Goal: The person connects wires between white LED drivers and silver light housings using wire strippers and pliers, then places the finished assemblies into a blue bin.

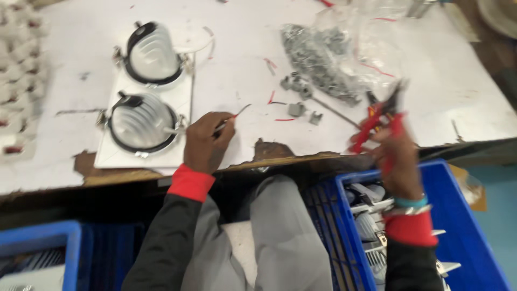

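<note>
- Left hand sits on the white bench, near the front edge, w/ fingers pressed together on a thin wire.
- The wire has a red bit near the fingertips & its free end pokes up toward 1 o'clock.
- Right hand is out past the bench edge, at 3 o'clock from the left hand, well apart from it.
- The right grip is wrapped round red-handled pliers. The tool tips point up toward 1 o'clock. It's blurry, so can't tell if the tips are spread or closed.
- A white plate w/ two round lamp housings lies at 9 o'clock, just beside the left hand. One housing is above the other, both w/ ribbed tops & dark rings.
- A pile of small grey metal clips sits at 12 o'clock from the pliers, partly in a clear plastic bag.
- A few loose clips & short red wire bits lie between the two hands.
- A blue crate is under the right arm, w/ grey metal parts inside.
- Another blue crate is at 7 o'clock, low in view.
- Both sleeves are black w/ red cuffs. Grey trousers show between the crates.
</note>
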